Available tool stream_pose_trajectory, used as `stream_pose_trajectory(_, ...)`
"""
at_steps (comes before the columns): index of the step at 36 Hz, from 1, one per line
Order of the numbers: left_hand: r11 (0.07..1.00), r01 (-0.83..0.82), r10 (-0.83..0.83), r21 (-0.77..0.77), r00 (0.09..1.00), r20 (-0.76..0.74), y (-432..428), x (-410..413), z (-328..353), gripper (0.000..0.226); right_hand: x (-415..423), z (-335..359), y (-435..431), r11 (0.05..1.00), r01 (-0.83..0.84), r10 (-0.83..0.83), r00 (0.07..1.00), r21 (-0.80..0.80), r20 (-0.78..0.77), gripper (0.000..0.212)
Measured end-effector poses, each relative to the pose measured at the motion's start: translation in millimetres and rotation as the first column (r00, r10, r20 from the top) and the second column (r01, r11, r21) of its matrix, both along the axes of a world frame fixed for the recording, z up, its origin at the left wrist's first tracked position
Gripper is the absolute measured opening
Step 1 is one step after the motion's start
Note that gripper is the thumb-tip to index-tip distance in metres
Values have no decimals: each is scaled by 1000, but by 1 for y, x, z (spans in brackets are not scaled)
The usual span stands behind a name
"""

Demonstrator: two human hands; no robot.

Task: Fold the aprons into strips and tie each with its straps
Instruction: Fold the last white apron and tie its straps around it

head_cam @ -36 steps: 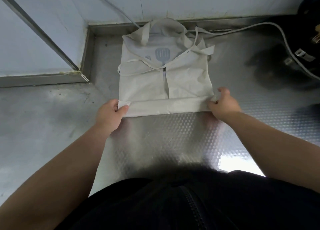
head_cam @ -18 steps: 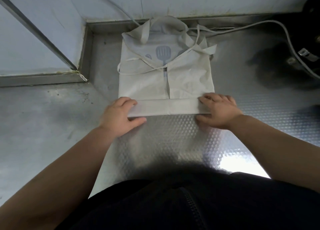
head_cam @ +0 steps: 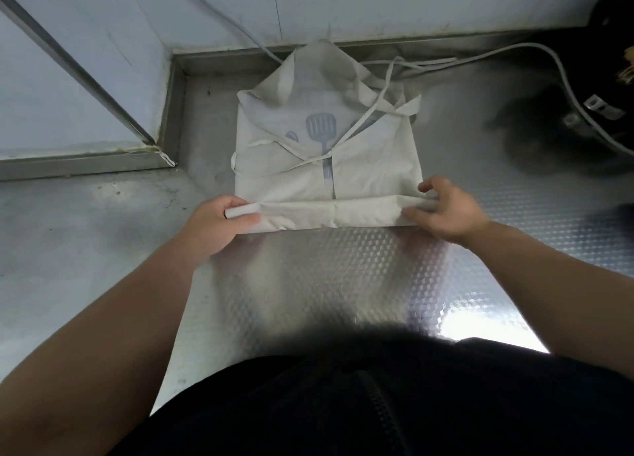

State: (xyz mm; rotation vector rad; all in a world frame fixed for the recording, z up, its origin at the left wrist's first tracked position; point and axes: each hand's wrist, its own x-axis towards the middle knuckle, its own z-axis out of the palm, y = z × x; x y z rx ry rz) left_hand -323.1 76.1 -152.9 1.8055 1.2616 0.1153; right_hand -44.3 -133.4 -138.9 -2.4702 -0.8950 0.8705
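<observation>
1. Noted apron (head_cam: 370,167) flat on bench (head_cam: 326,277), near edge folded over.
2. Found left hand (head_cam: 214,220) and right hand (head_cam: 447,212) each pinching one end of that fold.
3. Judged cloth soft, light, limp; best held at both ends.

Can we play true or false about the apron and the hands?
1. Both the left hand and the right hand hold the folded near edge of the apron. True.
2. The apron has a red flower printed on it. False: the print is a blue spatula.
3. The straps are tied round the apron. False: they lie loose across it.
4. The apron lies on a metal counter. True.
</observation>
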Motion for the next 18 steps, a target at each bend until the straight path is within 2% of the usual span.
stream_pose_trajectory(3, 996, -83, 84, 30, 996, -26, -5, -6, -4, 14, -5, -5, -5, 998, 55, -55, 998, -16, 24, 50)
stream_pose_trajectory(7, 991, -86, 97, 98, 989, -112, -23, -6, -4, 21, -16, -12, -12, 996, 83, -82, 996, -32, 40, 47)
stream_pose_trajectory(11, 985, -108, 127, 137, 983, -131, -41, -14, -8, 27, -29, -14, -23, 996, 68, -62, 994, -62, 94, 43)
stream_pose_trajectory(18, 967, -151, 185, 207, 970, -159, -79, -36, -13, 21, -47, -21, -53, 995, -19, 36, 985, -99, 170, 28)
